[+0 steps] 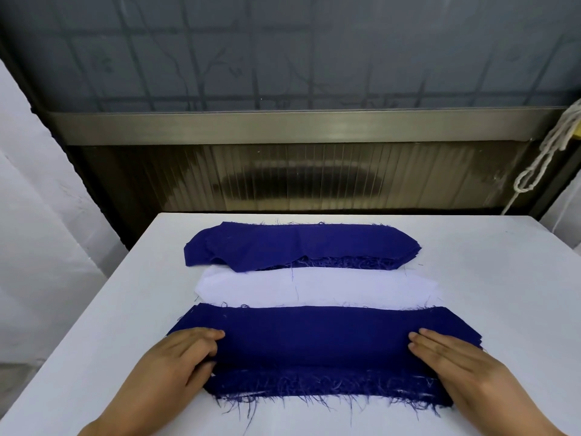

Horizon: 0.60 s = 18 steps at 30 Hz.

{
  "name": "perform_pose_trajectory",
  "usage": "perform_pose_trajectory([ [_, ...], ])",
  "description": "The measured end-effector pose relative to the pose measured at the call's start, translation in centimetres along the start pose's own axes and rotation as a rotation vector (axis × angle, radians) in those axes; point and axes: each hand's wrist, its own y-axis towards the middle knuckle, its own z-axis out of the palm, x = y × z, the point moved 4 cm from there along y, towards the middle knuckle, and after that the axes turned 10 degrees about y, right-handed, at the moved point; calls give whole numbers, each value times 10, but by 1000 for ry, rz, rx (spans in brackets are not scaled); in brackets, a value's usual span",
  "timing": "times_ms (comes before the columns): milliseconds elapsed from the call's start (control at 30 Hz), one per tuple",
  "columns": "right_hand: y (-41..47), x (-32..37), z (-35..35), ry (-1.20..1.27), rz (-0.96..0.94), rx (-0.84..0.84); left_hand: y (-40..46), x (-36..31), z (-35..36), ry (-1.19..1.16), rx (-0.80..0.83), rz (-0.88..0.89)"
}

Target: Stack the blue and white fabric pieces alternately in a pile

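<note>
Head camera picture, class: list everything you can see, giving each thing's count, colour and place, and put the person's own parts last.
far blue fabric: one pile, dark blue, far end of the table.
white fabric: one pile, white, between the two blue ones.
near blue fabric: one pile, dark blue, frayed near edge, closest to the person.
table: one, white, under all the fabric.
rope: one, off-white, hanging at the right edge.
window: one, frosted grey, behind the table.
hands: two; left hand and right hand rest on the near blue fabric's ends.
</note>
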Motion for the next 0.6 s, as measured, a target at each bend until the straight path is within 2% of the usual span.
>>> perform_pose_trajectory([
  [233, 0, -1, -10, 120, 84, 138, 5, 1, -5, -1, 94, 23],
  [367, 17, 1, -14, 172, 185, 59, 29, -2, -12, 39, 200, -3],
  [500, 56, 10, 9, 219, 222, 74, 78, -34, 7, 120, 170, -11],
  [600, 83, 12, 35, 260, 350, 141, 106, -60, 36, 108, 175, -51],
])
